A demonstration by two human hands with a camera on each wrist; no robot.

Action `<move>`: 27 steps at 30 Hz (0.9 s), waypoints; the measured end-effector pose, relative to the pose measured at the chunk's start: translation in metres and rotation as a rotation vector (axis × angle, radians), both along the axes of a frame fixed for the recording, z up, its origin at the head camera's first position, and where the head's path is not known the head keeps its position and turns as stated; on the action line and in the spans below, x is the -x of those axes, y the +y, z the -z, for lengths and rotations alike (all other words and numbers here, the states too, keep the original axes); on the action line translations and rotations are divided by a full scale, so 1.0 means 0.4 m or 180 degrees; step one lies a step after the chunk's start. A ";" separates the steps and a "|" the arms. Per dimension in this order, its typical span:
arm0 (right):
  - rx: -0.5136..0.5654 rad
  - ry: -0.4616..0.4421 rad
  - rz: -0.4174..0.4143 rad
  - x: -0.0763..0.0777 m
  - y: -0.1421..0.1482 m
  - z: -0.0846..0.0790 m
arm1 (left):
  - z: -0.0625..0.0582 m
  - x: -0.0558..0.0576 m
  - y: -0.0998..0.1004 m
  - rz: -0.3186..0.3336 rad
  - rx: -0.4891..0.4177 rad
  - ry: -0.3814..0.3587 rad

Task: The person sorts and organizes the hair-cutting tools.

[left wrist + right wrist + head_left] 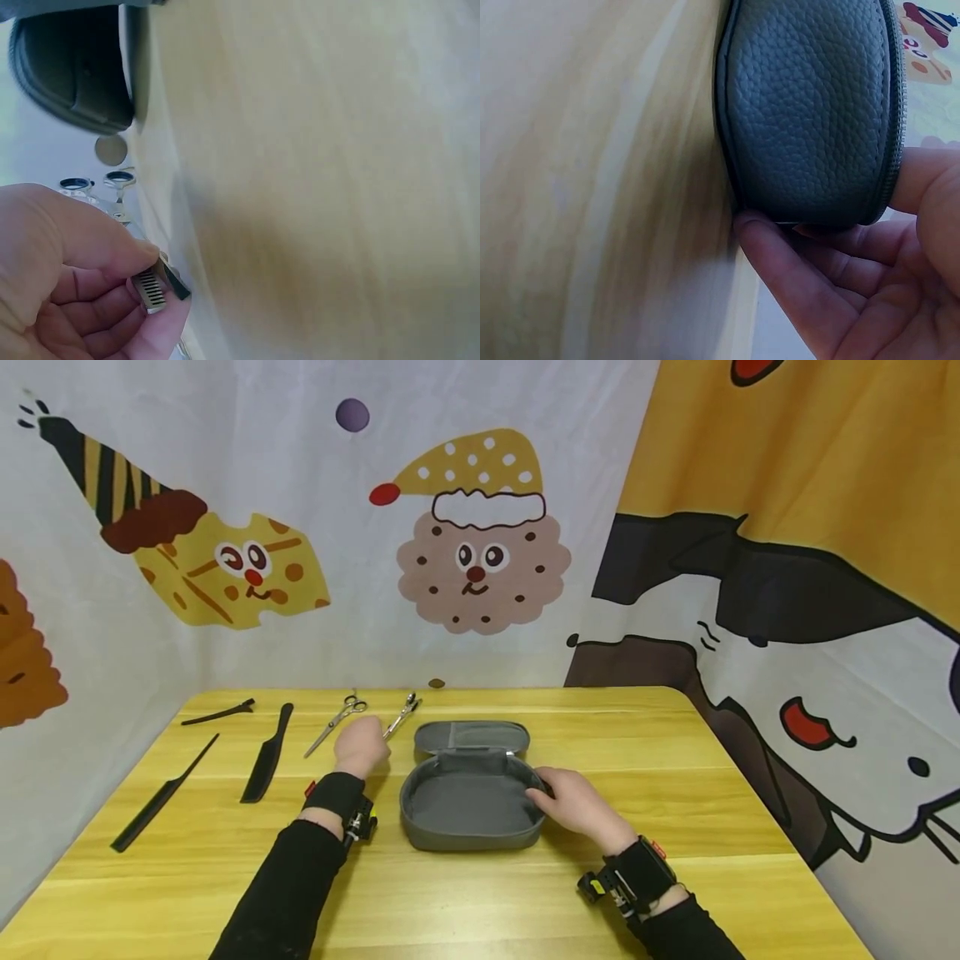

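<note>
2 hands at work on a wood-grain tbl point(675, 777), cartoon cloth point(300, 410) hung round it.
Tbl takes up the lower part of the frame; cloth's mostly white, w/ yellow & dark prints upper R. Count: 1 grey zip case point(468, 841), ctr of frame, lid flipped back twd the cloth; 2 prs of scissors, 2 black combs, 1 black hair clip point(242, 707). L hand point(362, 747), just L of ctr, pinches the toothed scissors point(401, 716) btwn thumb & finger at the blade end. R hand point(576, 803) grips the case's R side, thumb over the rim, fingers outside. Plain scissors point(335, 723) lie near L hand; the handled comb point(264, 768) & tail comb point(153, 810) are farther L, clip behind them. 1 cam strapped to ea. wrist.
</note>
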State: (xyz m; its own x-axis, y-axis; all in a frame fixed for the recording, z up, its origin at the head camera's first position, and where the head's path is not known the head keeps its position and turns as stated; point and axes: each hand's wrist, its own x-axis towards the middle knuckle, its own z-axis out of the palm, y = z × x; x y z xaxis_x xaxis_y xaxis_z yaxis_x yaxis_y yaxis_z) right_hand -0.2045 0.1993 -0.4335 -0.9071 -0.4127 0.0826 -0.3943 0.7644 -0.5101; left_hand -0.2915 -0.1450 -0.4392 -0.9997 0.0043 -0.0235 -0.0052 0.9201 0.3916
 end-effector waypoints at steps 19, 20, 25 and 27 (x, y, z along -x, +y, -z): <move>0.0009 0.0522 0.0349 -0.012 -0.008 -0.012 | -0.052 -0.055 -0.033 -0.0103 -0.1071 0.0797; 0.0074 0.0667 0.0408 -0.013 -0.010 -0.017 | -0.061 -0.062 -0.029 -0.0083 -0.1133 0.0809; 0.0556 0.1184 0.0412 -0.017 -0.027 -0.049 | -0.103 -0.100 -0.004 0.0086 -0.1420 0.0911; 0.0787 0.1253 0.0308 -0.016 -0.037 -0.058 | -0.119 -0.114 0.010 0.0161 -0.1533 0.0977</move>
State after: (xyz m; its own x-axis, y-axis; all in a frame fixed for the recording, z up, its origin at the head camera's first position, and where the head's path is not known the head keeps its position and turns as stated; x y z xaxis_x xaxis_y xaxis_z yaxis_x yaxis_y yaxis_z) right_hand -0.1982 0.1844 -0.4103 -0.8204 -0.2524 0.5131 -0.5271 0.6816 -0.5075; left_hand -0.2458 -0.1410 -0.3916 -0.9587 -0.0092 0.2843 0.2143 0.6336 0.7434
